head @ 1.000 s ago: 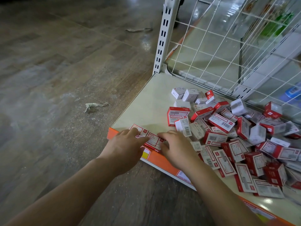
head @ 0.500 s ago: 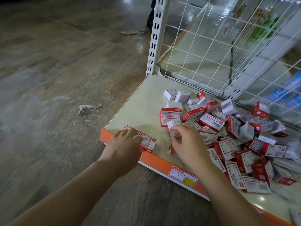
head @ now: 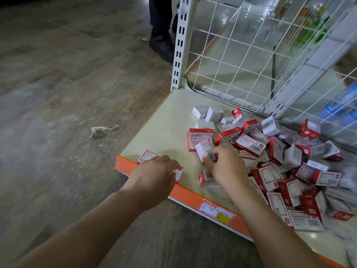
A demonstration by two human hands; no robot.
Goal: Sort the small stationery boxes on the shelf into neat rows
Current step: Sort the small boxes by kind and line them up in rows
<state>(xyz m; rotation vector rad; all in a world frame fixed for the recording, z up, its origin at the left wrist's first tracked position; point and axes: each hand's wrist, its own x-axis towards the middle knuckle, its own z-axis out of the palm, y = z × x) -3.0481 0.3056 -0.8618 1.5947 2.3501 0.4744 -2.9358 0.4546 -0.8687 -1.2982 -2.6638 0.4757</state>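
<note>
Head view looks down on a low cream shelf [head: 166, 120] with an orange front strip [head: 185, 192], where a loose heap of small red-and-white stationery boxes [head: 286, 171] sprawls over its right half. The left hand [head: 154, 175] lies palm down at the shelf's near left corner, fingers fairly straight, its grip wide and resting on a short row of flat boxes [head: 147, 155] just behind the strip; one end shows left of the fingers and another corner at the fingertips. The right hand [head: 226, 167] is at the heap's near left edge, its grip narrow, fingers curled round a white box with a barcode [head: 204, 149] tilted up off the shelf. Just near of that hand a small red-ended box [head: 205, 176] lies apart from the heap. A red price label [head: 216, 210] sits on the strip. A white slotted upright [head: 180, 43] and wire mesh panels [head: 251, 55] rise at the far side. On the wood-look floor [head: 58, 84] to the left lies a crumpled scrap of paper [head: 102, 130], and a dark shoe [head: 162, 45] stands far beside the upright.
</note>
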